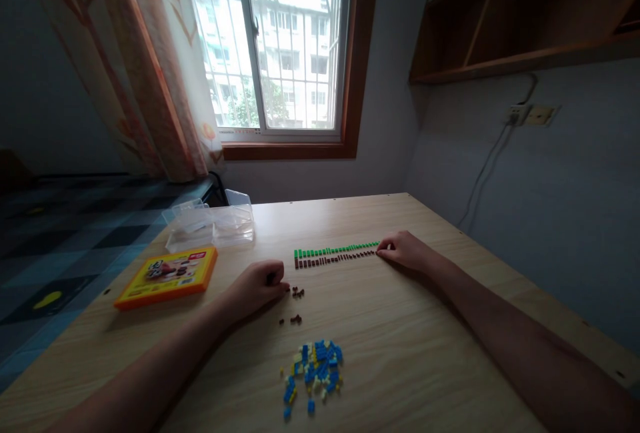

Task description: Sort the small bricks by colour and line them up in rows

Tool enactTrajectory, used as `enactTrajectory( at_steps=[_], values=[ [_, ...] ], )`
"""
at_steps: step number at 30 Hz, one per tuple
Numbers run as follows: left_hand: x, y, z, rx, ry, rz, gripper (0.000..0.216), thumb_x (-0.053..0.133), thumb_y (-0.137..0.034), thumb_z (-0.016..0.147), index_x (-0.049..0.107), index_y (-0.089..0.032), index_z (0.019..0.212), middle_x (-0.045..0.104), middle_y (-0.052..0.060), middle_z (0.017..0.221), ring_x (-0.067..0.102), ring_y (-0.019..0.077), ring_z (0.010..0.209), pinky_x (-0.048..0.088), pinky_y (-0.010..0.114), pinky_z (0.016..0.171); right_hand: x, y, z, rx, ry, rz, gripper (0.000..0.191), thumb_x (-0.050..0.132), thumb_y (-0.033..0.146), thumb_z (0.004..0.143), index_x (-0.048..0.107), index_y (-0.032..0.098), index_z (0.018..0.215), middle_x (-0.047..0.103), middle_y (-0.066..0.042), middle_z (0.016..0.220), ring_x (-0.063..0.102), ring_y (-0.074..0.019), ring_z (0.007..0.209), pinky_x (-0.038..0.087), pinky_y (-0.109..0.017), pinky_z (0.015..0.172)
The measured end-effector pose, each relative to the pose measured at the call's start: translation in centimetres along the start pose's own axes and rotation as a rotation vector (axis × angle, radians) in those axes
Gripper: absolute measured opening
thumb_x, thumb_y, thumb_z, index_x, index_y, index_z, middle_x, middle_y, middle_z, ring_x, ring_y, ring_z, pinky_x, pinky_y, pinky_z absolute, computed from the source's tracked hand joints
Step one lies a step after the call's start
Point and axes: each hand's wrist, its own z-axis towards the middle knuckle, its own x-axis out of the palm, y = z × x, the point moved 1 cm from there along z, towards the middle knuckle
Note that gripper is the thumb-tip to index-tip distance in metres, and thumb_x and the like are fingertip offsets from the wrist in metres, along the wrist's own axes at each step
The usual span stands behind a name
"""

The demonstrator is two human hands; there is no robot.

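Daylight falls through a barred window [295, 46] onto a pale wooden table [410, 366], with a flowered curtain [145, 66] hanging to the left, a checked bed [65, 246] beyond that edge, and a wooden shelf [520, 60] up on the right wall above a socket [541, 115]. Across the middle of the table I see two lines of tiny bricks running side by side: a green row [338, 250] on the window side and a brown row [320, 262] just nearer the person. Both rows show bigger pieces at the left end and smaller ones toward the right. The right hand [406, 251] rests at that right end, thumb and forefinger brought together by the last pieces; whether a brick is pinched between them I cannot tell. The left hand [260, 283] is curled, its fingertips low beside a few loose brown bits [299, 293], and I cannot tell if it has hold of one. More brown crumbs [296, 319] lie a little nearer the person, and closer still is a jumbled pile [320, 363] of blue, yellow and cream bricks. Left of the left hand lies an orange box [167, 278] with a yellow printed face, and behind it clear trays [233, 226] stand near the table's edge.
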Motion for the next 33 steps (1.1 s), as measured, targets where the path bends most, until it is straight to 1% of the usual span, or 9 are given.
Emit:
enactTrajectory(
  at_steps=[5, 12, 19, 22, 26, 29, 30, 31, 33],
  values=[
    [0.0, 0.0, 0.0, 0.001, -0.004, -0.002, 0.033, 0.059, -0.039, 0.070, 0.033, -0.022, 0.061, 0.036, -0.007, 0.059, 0.031, 0.0121, 0.060, 0.025, 0.024, 0.057, 0.4, 0.1, 0.1, 0.021, -0.014, -0.036, 0.020, 0.063, 0.028, 0.086, 0.081, 0.019, 0.088, 0.076, -0.006, 0.083, 0.068, -0.0192, 0.075, 0.047, -0.027, 0.069],
    [0.1, 0.1, 0.0, 0.010, 0.000, -0.016, 0.033, 0.060, -0.040, 0.071, 0.034, -0.021, 0.061, 0.036, -0.007, 0.058, 0.031, 0.0121, 0.060, 0.025, 0.024, 0.056, 0.4, 0.2, 0.2, 0.019, -0.040, -0.060, 0.020, 0.063, 0.029, 0.086, 0.081, 0.020, 0.089, 0.076, -0.006, 0.084, 0.067, -0.0198, 0.076, 0.048, -0.028, 0.071],
    [0.2, 0.2, 0.0, 0.003, -0.006, -0.005, 0.033, 0.060, -0.040, 0.070, 0.034, -0.021, 0.061, 0.034, -0.007, 0.057, 0.030, 0.0120, 0.060, 0.024, 0.024, 0.056, 0.3, 0.3, -0.1, -0.002, -0.058, -0.026, 0.018, 0.064, 0.028, 0.085, 0.080, 0.020, 0.086, 0.075, -0.006, 0.083, 0.066, -0.0192, 0.075, 0.048, -0.028, 0.072],
    [0.2, 0.0, 0.0, 0.009, -0.015, 0.005, 0.033, 0.060, -0.040, 0.070, 0.034, -0.021, 0.061, 0.034, -0.007, 0.058, 0.030, 0.0120, 0.060, 0.025, 0.024, 0.057, 0.0, 1.1, -0.1, -0.007, -0.101, 0.008, 0.019, 0.064, 0.029, 0.085, 0.079, 0.019, 0.091, 0.074, -0.005, 0.083, 0.065, -0.0179, 0.071, 0.049, -0.028, 0.070],
    [0.2, -0.3, 0.0, 0.000, -0.029, 0.020, 0.032, 0.060, -0.038, 0.069, 0.034, -0.021, 0.060, 0.035, -0.007, 0.058, 0.030, 0.0121, 0.060, 0.024, 0.025, 0.056, 0.5, 4.6, -0.5, -0.067, -0.159, 0.080, 0.024, 0.058, 0.031, 0.092, 0.076, 0.018, 0.102, 0.072, -0.005, 0.085, 0.062, -0.0149, 0.069, 0.050, -0.026, 0.066],
    [0.3, -0.4, 0.1, -0.011, -0.041, 0.037, 0.031, 0.060, -0.037, 0.069, 0.035, -0.021, 0.060, 0.035, -0.007, 0.056, 0.030, 0.0121, 0.060, 0.024, 0.025, 0.056, 2.1, 8.9, -1.5, -0.268, -0.117, 0.229, 0.025, 0.054, 0.028, 0.095, 0.075, 0.018, 0.105, 0.070, -0.007, 0.090, 0.060, -0.0126, 0.065, 0.050, -0.025, 0.064],
    [0.3, -0.4, 0.2, -0.015, -0.048, 0.043, 0.030, 0.060, -0.036, 0.069, 0.036, -0.021, 0.060, 0.035, -0.007, 0.056, 0.030, 0.0122, 0.060, 0.023, 0.025, 0.056, 2.7, 10.2, -1.9, -0.326, -0.087, 0.246, 0.025, 0.054, 0.028, 0.096, 0.074, 0.019, 0.108, 0.070, -0.009, 0.098, 0.062, -0.0135, 0.071, 0.051, -0.025, 0.069],
    [0.3, -0.5, 0.2, -0.018, -0.056, 0.050, 0.030, 0.060, -0.036, 0.069, 0.036, -0.021, 0.060, 0.035, -0.007, 0.056, 0.030, 0.0122, 0.060, 0.024, 0.025, 0.056, 3.4, 11.5, -2.2, -0.379, -0.044, 0.240, 0.027, 0.054, 0.028, 0.096, 0.072, 0.020, 0.114, 0.069, -0.010, 0.107, 0.064, -0.0161, 0.085, 0.051, -0.028, 0.078],
    [0.4, -0.5, 0.2, -0.026, -0.077, 0.060, 0.030, 0.060, -0.036, 0.069, 0.036, -0.021, 0.060, 0.036, -0.007, 0.055, 0.031, 0.0123, 0.059, 0.024, 0.025, 0.056, 4.4, 13.3, -2.6, -0.464, 0.010, 0.195, 0.030, 0.055, 0.029, 0.096, 0.069, 0.020, 0.121, 0.068, -0.011, 0.111, 0.063, -0.0198, 0.097, 0.050, -0.031, 0.086]
  ],
)
